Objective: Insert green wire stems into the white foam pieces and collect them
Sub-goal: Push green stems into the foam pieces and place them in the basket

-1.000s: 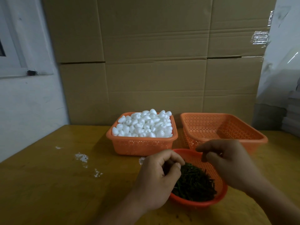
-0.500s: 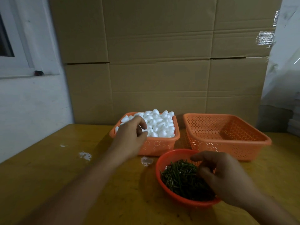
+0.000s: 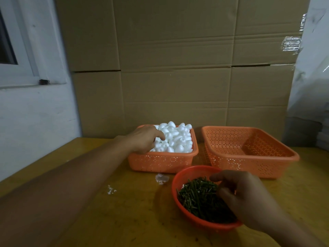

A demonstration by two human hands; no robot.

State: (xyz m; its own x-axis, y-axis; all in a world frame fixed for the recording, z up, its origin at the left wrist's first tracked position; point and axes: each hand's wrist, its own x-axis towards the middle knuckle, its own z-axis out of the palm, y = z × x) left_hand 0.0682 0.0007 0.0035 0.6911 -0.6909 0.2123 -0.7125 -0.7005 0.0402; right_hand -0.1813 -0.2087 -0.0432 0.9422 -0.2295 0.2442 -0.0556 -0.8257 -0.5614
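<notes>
White foam pieces [image 3: 178, 139] fill the orange basket [image 3: 160, 162] at the back middle. My left hand [image 3: 144, 138] reaches into that basket from the left, fingers curved down among the pieces with the tips buried, so any hold is hidden. Short green wire stems [image 3: 199, 196] are piled in a round red bowl [image 3: 179, 177] near the front. My right hand [image 3: 243, 195] hovers over the bowl's right side, its thumb and curled fingers pinching at the stems.
An orange perforated basket [image 3: 249, 152] stands to the right of the foam basket, with nothing visible inside. White foam crumbs [image 3: 162, 178] lie on the yellow wooden table [image 3: 124, 211]. Stacked cardboard boxes [image 3: 178, 68] form a wall right behind the baskets.
My left hand left the red bowl, moved up and left to the foam basket and dipped into the pieces. My right hand sank lower onto the stems.
</notes>
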